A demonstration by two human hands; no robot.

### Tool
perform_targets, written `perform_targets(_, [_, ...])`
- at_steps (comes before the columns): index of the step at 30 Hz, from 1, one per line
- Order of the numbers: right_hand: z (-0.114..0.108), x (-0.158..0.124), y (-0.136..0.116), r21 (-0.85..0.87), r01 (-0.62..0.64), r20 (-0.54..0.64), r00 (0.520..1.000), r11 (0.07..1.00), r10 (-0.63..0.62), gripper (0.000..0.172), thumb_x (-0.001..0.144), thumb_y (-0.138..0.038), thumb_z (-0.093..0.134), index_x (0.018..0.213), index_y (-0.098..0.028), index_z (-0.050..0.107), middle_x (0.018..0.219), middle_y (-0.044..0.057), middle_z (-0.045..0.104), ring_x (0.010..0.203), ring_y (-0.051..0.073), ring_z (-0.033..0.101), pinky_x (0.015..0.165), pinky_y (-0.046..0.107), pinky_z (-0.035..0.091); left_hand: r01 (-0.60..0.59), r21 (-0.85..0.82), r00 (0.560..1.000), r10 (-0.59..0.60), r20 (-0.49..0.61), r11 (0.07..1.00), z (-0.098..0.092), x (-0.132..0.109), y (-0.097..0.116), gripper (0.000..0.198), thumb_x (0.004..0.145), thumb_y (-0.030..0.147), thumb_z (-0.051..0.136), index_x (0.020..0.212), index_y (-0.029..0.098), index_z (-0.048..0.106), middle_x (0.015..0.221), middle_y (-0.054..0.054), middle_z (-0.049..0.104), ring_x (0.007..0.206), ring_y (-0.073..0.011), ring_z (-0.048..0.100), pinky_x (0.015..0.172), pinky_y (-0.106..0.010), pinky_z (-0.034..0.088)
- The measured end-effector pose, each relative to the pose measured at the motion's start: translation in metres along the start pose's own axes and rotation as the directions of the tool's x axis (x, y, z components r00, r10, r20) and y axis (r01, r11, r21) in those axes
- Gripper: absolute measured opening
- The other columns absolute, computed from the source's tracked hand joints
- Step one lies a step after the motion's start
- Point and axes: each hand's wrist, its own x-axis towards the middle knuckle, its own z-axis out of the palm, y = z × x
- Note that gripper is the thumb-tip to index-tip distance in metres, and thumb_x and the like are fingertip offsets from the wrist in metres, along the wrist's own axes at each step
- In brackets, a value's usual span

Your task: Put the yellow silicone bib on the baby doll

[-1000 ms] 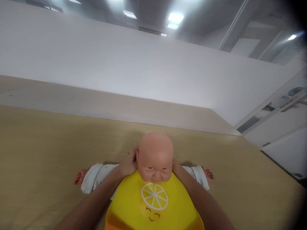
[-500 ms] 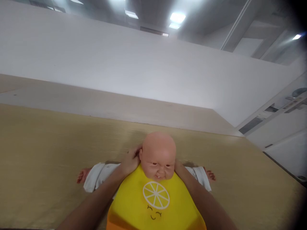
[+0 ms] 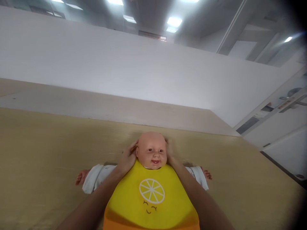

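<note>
Bald plastic baby doll (image 3: 151,150) in soft yellow silicone bib (image 3: 151,198) lies bottom centre on tan wooden table (image 3: 48,153); left hand (image 3: 127,159) and right hand (image 3: 169,154) flank its neck, grip cannot be told; light doll, likely best held at its stiff head.

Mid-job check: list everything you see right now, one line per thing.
doll: one, bald, pink-skinned, lying on its back at table centre, arms spread
bib: one, yellow with a white lemon print, orange lower edge, over the doll's chest
sleeves: two, white, on the doll's outstretched arms
table: one, tan wood grain, under the doll
wall: one, white, behind the table
ceiling lights: several, white, top
cabinets: white, far right
left hand: at the doll's neck, beside its ear
right hand: blurred, on the head's other side
</note>
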Motion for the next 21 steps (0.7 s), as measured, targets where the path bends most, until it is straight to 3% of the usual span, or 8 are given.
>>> perform_targets(4, [0.002, 0.007, 0.004, 0.112, -0.032, -0.021, 0.999, 0.993, 0.034, 0.034, 0.076, -0.049, 0.054, 0.058, -0.021, 0.046, 0.056, -0.004, 0.043, 0.058, 0.012, 0.041, 0.054, 0.026, 0.036, 0.012, 0.086, 1.0, -0.011, -0.011, 0.996, -0.002, 0.001, -0.002, 0.043, 0.076, 0.026, 0.051, 0.114, 0.013, 0.067, 0.123, -0.013, 0.068, 0.116, -0.0291, 0.062, 0.103, -0.044, 0.045])
perform_targets(8, [-0.006, 0.007, 0.009, -0.038, -0.003, -0.01, 1.0, 0.999, 0.002, 0.036, 0.077, -0.049, 0.048, 0.056, -0.02, 0.047, 0.054, -0.003, 0.041, 0.057, 0.013, 0.038, 0.054, 0.027, 0.033, 0.021, 0.142, 1.0, -0.017, -0.026, 0.99, -0.002, 0.001, -0.003, 0.043, 0.077, 0.024, 0.05, 0.114, 0.012, 0.068, 0.125, -0.014, 0.067, 0.119, -0.031, 0.059, 0.105, -0.047, 0.043])
perform_targets(15, [-0.011, 0.02, 0.023, -0.203, 0.045, 0.0, 0.999, 0.978, -0.046, 0.028, 0.077, -0.041, 0.046, 0.062, -0.018, 0.051, 0.063, 0.0, 0.054, 0.063, 0.014, 0.048, 0.057, 0.026, 0.036, 0.034, 0.128, 0.999, -0.037, 0.023, 0.991, -0.002, 0.001, 0.0, 0.043, 0.078, 0.025, 0.047, 0.115, 0.014, 0.068, 0.122, -0.01, 0.069, 0.118, -0.0293, 0.06, 0.103, -0.043, 0.045])
perform_targets(21, [-0.016, 0.022, 0.024, -0.413, -0.006, -0.026, 1.0, 0.911, -0.005, 0.014, 0.079, -0.028, 0.05, 0.077, -0.016, 0.056, 0.08, 0.007, 0.066, 0.075, 0.017, 0.058, 0.064, 0.025, 0.041, 0.048, 0.157, 0.998, -0.052, 0.021, 0.986, -0.002, 0.001, 0.004, 0.043, 0.075, 0.025, 0.046, 0.11, 0.017, 0.07, 0.119, -0.006, 0.071, 0.113, -0.0281, 0.063, 0.099, -0.039, 0.049])
